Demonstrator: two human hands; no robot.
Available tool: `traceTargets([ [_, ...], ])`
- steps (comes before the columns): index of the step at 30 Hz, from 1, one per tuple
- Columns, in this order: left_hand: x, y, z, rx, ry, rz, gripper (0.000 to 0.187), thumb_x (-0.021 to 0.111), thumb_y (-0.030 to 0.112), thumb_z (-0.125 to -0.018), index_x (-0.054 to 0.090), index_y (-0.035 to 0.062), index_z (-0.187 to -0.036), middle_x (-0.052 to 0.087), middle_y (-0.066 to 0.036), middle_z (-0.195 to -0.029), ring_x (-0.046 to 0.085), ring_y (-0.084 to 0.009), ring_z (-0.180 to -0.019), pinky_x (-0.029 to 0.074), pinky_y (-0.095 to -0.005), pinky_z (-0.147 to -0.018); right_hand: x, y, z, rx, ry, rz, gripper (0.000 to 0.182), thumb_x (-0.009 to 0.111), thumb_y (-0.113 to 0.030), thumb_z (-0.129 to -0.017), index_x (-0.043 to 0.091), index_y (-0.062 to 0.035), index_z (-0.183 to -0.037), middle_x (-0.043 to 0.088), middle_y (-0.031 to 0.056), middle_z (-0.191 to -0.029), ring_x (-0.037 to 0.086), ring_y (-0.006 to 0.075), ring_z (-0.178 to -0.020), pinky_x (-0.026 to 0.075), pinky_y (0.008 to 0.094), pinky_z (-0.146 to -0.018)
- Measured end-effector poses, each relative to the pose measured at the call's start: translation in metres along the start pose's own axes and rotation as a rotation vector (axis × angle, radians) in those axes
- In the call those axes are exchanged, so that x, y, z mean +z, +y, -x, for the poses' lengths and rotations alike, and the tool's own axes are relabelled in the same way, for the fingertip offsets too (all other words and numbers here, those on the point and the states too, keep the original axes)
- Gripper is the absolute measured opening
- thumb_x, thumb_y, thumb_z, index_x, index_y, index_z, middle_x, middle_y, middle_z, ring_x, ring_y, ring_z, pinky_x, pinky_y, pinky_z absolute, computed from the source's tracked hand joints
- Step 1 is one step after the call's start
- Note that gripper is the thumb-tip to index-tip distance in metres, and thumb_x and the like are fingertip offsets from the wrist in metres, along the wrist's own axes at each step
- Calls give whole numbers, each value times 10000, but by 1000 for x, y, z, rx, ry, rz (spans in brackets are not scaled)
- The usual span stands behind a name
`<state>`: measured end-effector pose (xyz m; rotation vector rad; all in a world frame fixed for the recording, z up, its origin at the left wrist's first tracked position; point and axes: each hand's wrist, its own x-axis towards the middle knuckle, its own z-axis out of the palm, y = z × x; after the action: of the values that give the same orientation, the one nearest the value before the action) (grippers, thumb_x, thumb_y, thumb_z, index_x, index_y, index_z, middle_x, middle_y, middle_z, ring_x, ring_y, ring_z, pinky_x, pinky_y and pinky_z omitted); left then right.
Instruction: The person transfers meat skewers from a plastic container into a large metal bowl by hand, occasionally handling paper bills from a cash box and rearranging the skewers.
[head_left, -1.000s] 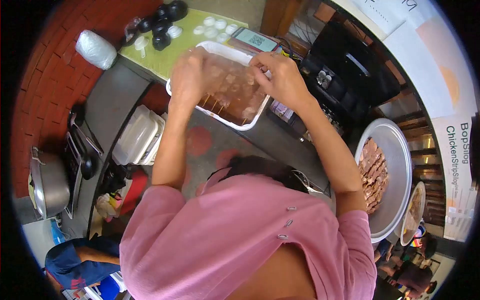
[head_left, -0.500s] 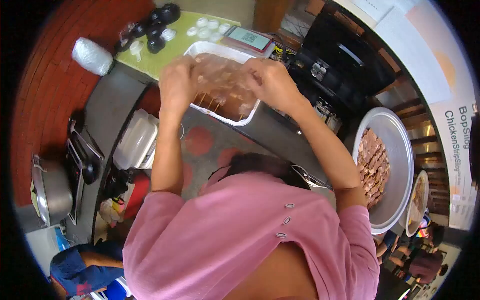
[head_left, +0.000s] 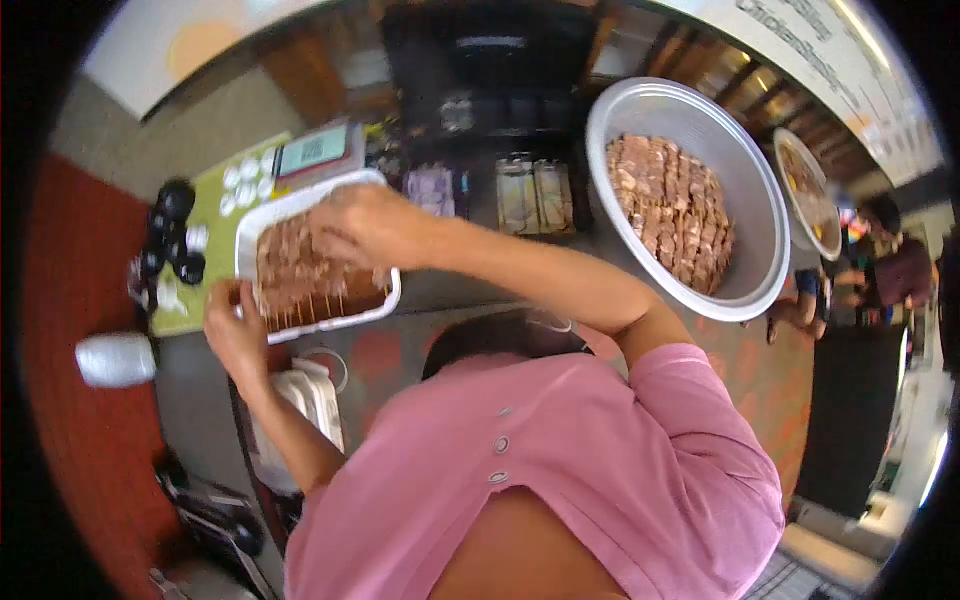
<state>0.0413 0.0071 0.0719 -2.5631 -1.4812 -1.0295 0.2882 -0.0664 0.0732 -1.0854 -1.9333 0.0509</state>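
Observation:
A white tray (head_left: 390, 300) holds rows of raw meat skewers (head_left: 290, 262) in brown liquid, their sticks pointing toward me. My left hand (head_left: 237, 328) is at the tray's left rim, fingers bent and pinched together. Over the meat, my right hand (head_left: 372, 228) reaches in from the right with its fingers closed and turned down. Its fingertips are at the skewers. Blur hides what either hand grips, and I cannot make out the see-through plastic sheet here.
A large metal basin (head_left: 745, 200) of stacked meat skewers stands at the right, with a smaller basin (head_left: 815, 215) beyond. Behind the tray lie a phone-like QR display (head_left: 312, 150), white lids (head_left: 245, 185) and black round containers (head_left: 178, 225). Banknotes (head_left: 535, 195) fill a drawer. People stand far right.
The view has swung right. Earlier both hands held a see-through plastic sheet up over the tray; now they are lower, left at the rim and right down at the meat.

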Motion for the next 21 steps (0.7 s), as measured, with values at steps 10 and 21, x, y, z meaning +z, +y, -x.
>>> traceTargets([
  [10, 7, 7, 19, -109, 14, 101, 94, 627, 90, -847, 628, -4, -851, 655, -150, -733, 638, -272, -648, 483, -373, -627, 16, -1, 41, 96, -8, 33, 102, 622, -111, -786, 558, -33, -799, 596, 170, -757, 612, 351, -777, 479, 451, -681],
  [21, 17, 25, 61, -179, 147, 94, 120, 667, 115, -838, 654, -4, -841, 685, -112, -760, 644, -185, -683, 489, -338, -640, -245, -53, 132, 197, 622, -99, 37, 654, -7, -792, 644, -20, -825, 648, 74, -779, 637, 160, -708, 501, 292, -646],
])
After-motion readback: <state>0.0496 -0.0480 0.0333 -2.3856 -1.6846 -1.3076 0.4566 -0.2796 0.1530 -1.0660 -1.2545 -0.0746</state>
